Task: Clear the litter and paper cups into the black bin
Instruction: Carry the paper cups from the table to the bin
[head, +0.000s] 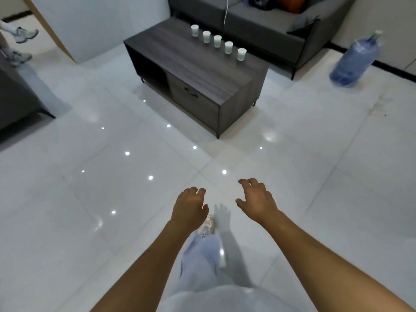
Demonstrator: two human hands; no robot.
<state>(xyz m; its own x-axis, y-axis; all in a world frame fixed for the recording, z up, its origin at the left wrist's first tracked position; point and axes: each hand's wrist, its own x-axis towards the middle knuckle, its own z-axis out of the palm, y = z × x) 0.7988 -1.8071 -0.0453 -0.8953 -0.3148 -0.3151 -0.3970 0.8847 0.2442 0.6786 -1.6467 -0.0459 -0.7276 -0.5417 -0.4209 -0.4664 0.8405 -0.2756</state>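
At the far left edge a second person's legs and grey trainers (26, 35) are cut off by the frame, above the corner of a dark upholstered seat (20, 95). The floor (112, 188) is glossy white tile, mirroring small ceiling lights as bright dots.

The low table (191, 70) is a long box of dark grey wood grain on thin black legs, with an open compartment at its left end and a drawer beside it. Five white paper cups (217, 41) stand upright in a straight row along its far edge, apart from one another, running toward the far right corner; whether they hold anything cannot be made out. Behind it a grey fabric sofa (258, 25) is cropped at the top, with a white cable and blurred dark and orange items on it.

The left hand (190, 204) and right hand (256, 199) hang over the floor, well short of the table, fingers loosely curled, holding nothing. Between them a shoe shows, partly hidden.

At the right, a large blue translucent water bottle (355, 59) is smeared by blur.
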